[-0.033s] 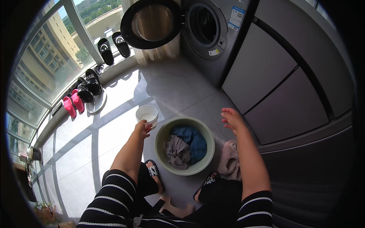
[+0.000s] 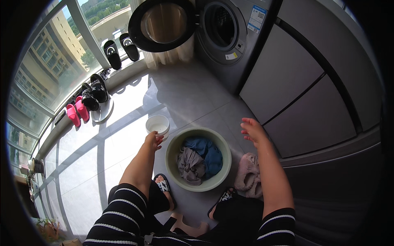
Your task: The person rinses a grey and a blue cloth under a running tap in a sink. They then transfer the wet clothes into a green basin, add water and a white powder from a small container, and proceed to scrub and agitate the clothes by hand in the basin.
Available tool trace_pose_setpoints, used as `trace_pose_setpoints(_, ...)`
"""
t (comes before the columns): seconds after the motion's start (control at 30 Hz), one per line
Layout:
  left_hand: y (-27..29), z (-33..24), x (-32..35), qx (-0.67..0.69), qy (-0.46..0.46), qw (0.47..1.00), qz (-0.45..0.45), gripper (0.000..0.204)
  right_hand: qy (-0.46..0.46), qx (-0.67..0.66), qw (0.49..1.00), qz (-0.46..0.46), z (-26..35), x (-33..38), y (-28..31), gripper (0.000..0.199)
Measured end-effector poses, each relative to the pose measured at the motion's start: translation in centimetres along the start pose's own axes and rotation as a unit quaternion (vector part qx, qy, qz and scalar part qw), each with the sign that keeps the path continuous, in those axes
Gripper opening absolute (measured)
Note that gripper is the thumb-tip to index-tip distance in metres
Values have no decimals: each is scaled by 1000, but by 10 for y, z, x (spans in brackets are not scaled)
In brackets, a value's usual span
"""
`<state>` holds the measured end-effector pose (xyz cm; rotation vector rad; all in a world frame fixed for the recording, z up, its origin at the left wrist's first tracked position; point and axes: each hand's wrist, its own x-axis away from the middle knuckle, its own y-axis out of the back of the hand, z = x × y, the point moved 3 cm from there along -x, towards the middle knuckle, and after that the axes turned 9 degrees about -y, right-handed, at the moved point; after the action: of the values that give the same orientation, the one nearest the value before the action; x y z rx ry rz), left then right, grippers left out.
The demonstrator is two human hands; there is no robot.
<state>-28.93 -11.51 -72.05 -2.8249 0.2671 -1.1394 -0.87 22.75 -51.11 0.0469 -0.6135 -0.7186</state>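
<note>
A pale green basin (image 2: 170, 172) stands on the floor between my feet. In it lie a crumpled grey cloth (image 2: 191, 166) and a dark blue cloth (image 2: 213, 158). My left hand (image 2: 154, 140) is held up left of the basin, fingers loosely bent and apart, with nothing seen in it. Just beyond that hand is a white round tub (image 2: 157, 123), which the fingertips overlap in the view; I cannot tell if they touch. To the right of the basin my right hand (image 2: 253, 132) hangs in the air, empty, its fingers stretched and slightly spread.
Ahead, a grey washing machine (image 2: 223, 28) has its round door (image 2: 164, 26) swung out. A grey cabinet-like appliance (image 2: 303, 98) runs along the right. Fluffy pink footwear (image 2: 248, 174) lies beside my right foot. Black slides (image 2: 111, 55) and pink slides (image 2: 74, 115) line the window side.
The whole view has shifted very slightly. Both hands keep nearly the same pose, and the basin and cloths have not visibly moved.
</note>
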Motion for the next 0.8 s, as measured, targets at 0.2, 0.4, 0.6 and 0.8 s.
trace_pose_setpoints(0.2,-3,45,-100,19,43,999,22,25,-70,-18,997,18,-48,-63,27,43)
trace_pose_setpoints(0.4,-26,35,-133,-82,-29,991,103,22,-116,-42,990,66,-105,-91,30,43)
trace_pose_setpoints(0.6,-66,23,-147,-129,-35,989,64,43,-88,-11,996,25,-154,-101,63,41)
trace_pose_setpoints(0.8,-49,8,-150,-309,-144,937,-78,61,5,122,980,-155,-202,-64,115,32)
